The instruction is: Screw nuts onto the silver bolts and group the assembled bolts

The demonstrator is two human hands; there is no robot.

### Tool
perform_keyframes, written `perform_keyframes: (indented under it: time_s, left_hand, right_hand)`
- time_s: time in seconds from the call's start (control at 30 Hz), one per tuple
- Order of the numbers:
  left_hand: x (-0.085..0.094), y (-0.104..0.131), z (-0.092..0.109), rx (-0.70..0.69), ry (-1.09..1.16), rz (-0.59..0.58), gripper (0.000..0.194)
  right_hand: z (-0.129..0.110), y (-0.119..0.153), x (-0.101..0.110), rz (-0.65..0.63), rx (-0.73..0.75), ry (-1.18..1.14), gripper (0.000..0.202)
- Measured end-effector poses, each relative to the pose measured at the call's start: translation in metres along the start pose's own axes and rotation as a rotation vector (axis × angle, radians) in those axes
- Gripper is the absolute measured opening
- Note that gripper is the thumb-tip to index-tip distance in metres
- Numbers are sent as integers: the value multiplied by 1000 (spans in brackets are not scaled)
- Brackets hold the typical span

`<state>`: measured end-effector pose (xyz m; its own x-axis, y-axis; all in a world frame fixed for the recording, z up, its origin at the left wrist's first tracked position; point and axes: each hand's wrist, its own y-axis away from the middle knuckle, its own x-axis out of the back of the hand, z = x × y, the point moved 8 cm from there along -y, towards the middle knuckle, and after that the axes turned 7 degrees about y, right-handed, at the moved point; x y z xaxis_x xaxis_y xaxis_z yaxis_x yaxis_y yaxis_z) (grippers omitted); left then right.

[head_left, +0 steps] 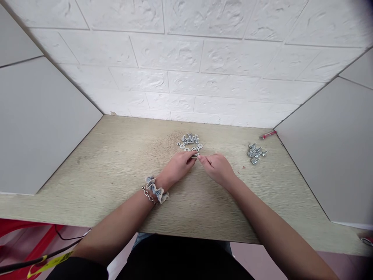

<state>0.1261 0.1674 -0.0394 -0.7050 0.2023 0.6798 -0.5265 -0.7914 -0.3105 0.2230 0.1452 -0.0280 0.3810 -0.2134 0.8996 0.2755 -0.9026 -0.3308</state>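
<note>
Forearms: reached in over the near edge of the bench (87, 163)
Small metal piece (196, 155): silvery, slim, mid-bench towards the far edge
Left hand (179, 165): fingers pinched narrow on it
Right hand (218, 168): thumb and fingers closed at its other end
Loose bolts, nuts and washers (190, 139): just beyond the hands
Bolt pile (257, 154): nearer the right edge
Red tube (268, 135): far right corner

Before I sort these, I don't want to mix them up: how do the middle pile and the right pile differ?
The middle pile includes loose washers and nuts among its bolts; the right pile shows bolts but no clearly loose washers.
The middle pile lies just beyond the left hand; the right pile lies nearer the red object.
Both are silvery metal.
</note>
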Motion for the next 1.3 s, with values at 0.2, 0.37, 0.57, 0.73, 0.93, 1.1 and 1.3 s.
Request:
perform_keyframes:
  time_s: [0.2,0.37,0.57,0.73,0.93,1.1,1.3]
  left_hand:
    - [3,-1,3,9,17,5,30]
    - [1,0,2,-12,3,-7,30]
    - [-8,2,2,-15,31,-83,27]
    - [-5,2,1,3,16,-38,29]
    - [-2,1,2,5,18,-39,31]
    - [-3,1,3,-13,42,-48,28]
    - [-4,1,-1,-4,-10,-26,31]
  right_hand:
    - [-1,0,13,137,7,-62,11]
    - [-7,-1,6,89,123,-107,14]
    - [8,1,3,43,-64,44,47]
    - [6,2,11,96,-66,-23,22]
    - [-7,1,7,92,138,-97,27]
    - [-6,0,2,54,152,-110,20]
    - [13,2,0,-62,-140,85,47]
